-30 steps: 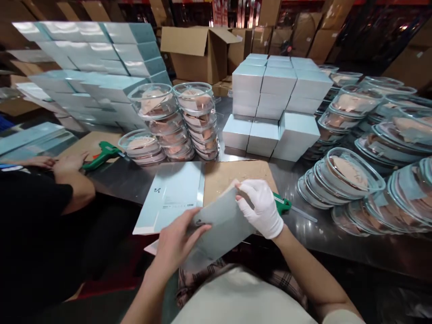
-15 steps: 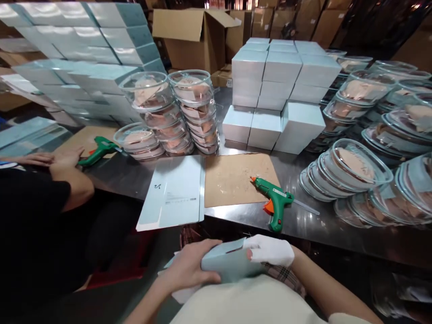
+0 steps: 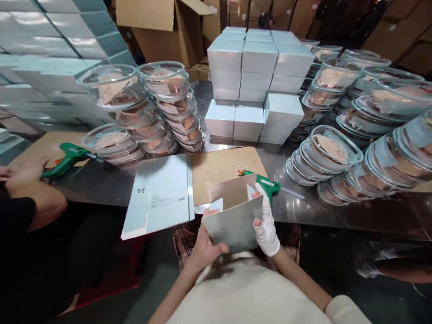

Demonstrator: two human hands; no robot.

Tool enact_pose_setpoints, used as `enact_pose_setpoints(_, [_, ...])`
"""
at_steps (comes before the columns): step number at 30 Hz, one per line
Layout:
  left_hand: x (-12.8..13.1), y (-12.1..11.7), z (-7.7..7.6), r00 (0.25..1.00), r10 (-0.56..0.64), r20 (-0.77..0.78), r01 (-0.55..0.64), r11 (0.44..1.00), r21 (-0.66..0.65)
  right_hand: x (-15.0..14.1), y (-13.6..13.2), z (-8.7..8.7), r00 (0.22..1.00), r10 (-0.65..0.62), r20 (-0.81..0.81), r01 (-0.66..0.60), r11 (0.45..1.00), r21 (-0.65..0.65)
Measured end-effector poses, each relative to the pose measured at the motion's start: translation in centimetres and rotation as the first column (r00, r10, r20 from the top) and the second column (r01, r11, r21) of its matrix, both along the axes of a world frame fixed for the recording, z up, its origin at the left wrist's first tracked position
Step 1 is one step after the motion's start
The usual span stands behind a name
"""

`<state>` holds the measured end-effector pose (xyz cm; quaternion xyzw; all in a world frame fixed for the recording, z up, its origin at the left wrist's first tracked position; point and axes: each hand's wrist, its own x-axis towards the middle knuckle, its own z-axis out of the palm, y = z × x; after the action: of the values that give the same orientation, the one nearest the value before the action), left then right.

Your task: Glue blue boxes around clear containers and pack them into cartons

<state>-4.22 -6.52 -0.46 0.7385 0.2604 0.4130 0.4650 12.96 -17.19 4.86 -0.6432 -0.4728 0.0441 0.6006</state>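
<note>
Between my hands, near my body, is a pale blue cardboard box (image 3: 232, 227), with its top open and small flaps standing at both ends. My left hand (image 3: 208, 243) grips its left end, thumb on the near wall. At the right end, my right hand (image 3: 266, 225), in a white glove with a bare thumb tip, holds the box too. Behind the box a green glue gun (image 3: 267, 183) lies on the table, partly hidden. To the left are flat, unfolded box blanks (image 3: 157, 193) with printed text, beside a brown cardboard sheet (image 3: 226, 164).
Finished pale blue boxes (image 3: 258, 63) are stacked at the back. Clear round containers stand piled at left (image 3: 168, 103) and right (image 3: 320, 155). A co-worker's arm (image 3: 37, 189) rests at far left near another green glue gun (image 3: 69, 158). A large open carton (image 3: 158, 40) stands behind.
The box has risen from my lap to the table's edge and now shows its open top. Both hands have moved up with it. The view has shifted right.
</note>
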Motion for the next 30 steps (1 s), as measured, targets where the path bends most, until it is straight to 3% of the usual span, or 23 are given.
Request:
enact_pose_setpoints(3, [0.4, -0.9, -0.5, 0.989, 0.078, 0.128, -0.078, 0.997, -0.005, -0.3, -0.2, 1.1, 0.993, -0.057, -0.108, 0.064, 0.996, 0.061])
enact_pose_setpoints(5, [0.6, -1.5, -0.2, 0.989, 0.091, 0.118, -0.094, 0.995, 0.020, -0.8, -0.3, 1.2, 0.969, -0.137, -0.206, 0.154, 0.986, 0.070])
enact_pose_setpoints(7, [0.4, -1.4, 0.6, 0.996, 0.061, 0.065, -0.069, 0.989, 0.130, -1.0, -0.3, 0.7, 0.941, -0.173, -0.291, 0.208, 0.973, 0.096])
enact_pose_setpoints(9, [-0.3, -0.4, 1.6, 0.999, -0.039, 0.013, 0.034, 0.964, 0.262, -0.7, -0.8, 0.1, 0.929, -0.148, -0.338, 0.197, 0.973, 0.116])
enact_pose_setpoints(11, [-1.3, 1.2, 2.6, 0.996, -0.086, -0.003, 0.083, 0.943, 0.322, 0.6, -1.6, -0.1, 0.941, -0.139, -0.308, 0.162, 0.986, 0.049])
enact_pose_setpoints(13, [-2.1, 2.8, 3.2, 1.000, 0.005, 0.031, -0.015, 0.952, 0.306, 2.6, -2.3, 0.3, 0.946, -0.272, -0.176, 0.244, 0.956, -0.162])
enact_pose_setpoints(14, [-2.4, 3.3, 3.4, 0.996, 0.078, 0.046, -0.088, 0.958, 0.275, 3.8, -2.5, 0.7, 0.931, -0.358, -0.077, 0.318, 0.895, -0.314])
enact_pose_setpoints(16, [-2.3, 3.9, 3.6, 0.987, 0.159, 0.038, -0.164, 0.964, 0.208, 6.0, -2.4, 1.8, 0.886, -0.449, 0.117, 0.423, 0.679, -0.600])
enact_pose_setpoints(17, [-2.1, 4.0, 3.6, 0.987, 0.157, 0.022, -0.158, 0.971, 0.182, 6.8, -2.1, 2.3, 0.880, -0.446, 0.162, 0.421, 0.579, -0.698])
enact_pose_setpoints(18, [-1.7, 3.9, 3.6, 0.990, 0.141, 0.007, -0.140, 0.977, 0.161, 7.6, -1.6, 2.7, 0.889, -0.432, 0.151, 0.385, 0.527, -0.758])
enact_pose_setpoints(19, [-1.3, 3.7, 3.6, 0.992, 0.125, 0.010, -0.125, 0.981, 0.146, 8.1, -1.2, 2.9, 0.899, -0.433, 0.074, 0.325, 0.541, -0.776])
enact_pose_setpoints(22, [-0.3, 3.3, 3.4, 0.992, 0.110, 0.063, -0.116, 0.988, 0.103, 8.6, -0.4, 2.8, 0.839, -0.432, -0.331, 0.150, 0.768, -0.623])
enact_pose_setpoints(24, [0.2, 3.3, 3.5, 0.988, 0.125, 0.090, -0.131, 0.989, 0.068, 8.1, -0.5, 2.5, 0.776, -0.370, -0.511, 0.079, 0.860, -0.503])
enact_pose_setpoints(26, [0.6, 3.3, 3.7, 0.985, 0.143, 0.093, -0.147, 0.989, 0.035, 7.0, -0.7, 2.5, 0.760, -0.362, -0.540, 0.113, 0.892, -0.439])
enact_pose_setpoints(30, [1.8, 3.0, 5.0, 0.987, 0.129, 0.099, -0.130, 0.992, 0.005, 4.8, -1.5, 3.4, 0.785, -0.409, -0.465, 0.371, 0.912, -0.176])
